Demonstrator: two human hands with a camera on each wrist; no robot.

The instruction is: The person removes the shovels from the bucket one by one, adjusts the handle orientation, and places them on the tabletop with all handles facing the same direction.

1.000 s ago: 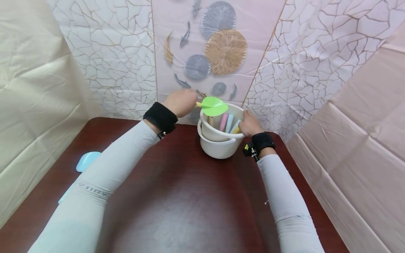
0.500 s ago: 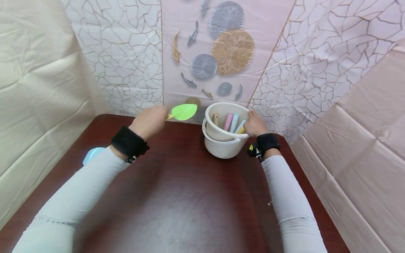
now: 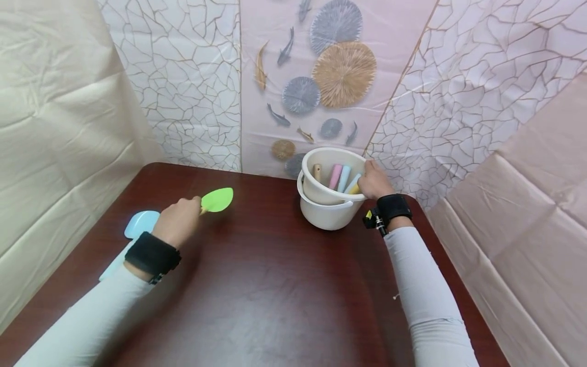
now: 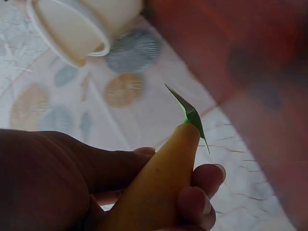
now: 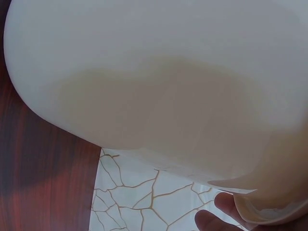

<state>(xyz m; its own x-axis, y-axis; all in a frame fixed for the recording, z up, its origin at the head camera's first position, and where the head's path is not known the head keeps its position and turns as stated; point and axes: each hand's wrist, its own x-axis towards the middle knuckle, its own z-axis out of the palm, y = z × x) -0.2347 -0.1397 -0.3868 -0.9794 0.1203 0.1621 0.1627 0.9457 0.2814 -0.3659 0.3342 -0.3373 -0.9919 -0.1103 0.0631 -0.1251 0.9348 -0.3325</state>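
My left hand (image 3: 178,223) grips the yellow handle (image 4: 161,180) of a small trowel (image 3: 217,200) with a leaf-shaped green blade. It holds the trowel above the left side of the table, blade pointing right. At the back right, my right hand (image 3: 376,182) grips the rim of a cream bucket (image 3: 316,192). That bucket sits tilted inside a white bucket (image 3: 326,217). Several handles stand in the cream bucket, among them a pink handle (image 3: 335,177), a blue handle (image 3: 344,178) and a wooden handle (image 3: 317,172). Their lower ends are hidden.
A light-blue shovel (image 3: 141,224) lies on the left side of the dark red table (image 3: 257,285), partly covered by my left wrist. Patterned cloth (image 3: 197,102) hangs behind the table, and plain cream cloth (image 3: 69,127) borders its left side.
My left hand has carried the trowel from over the buckets leftward and down, near the blue shovel. My right hand keeps its grip on the bucket rim.
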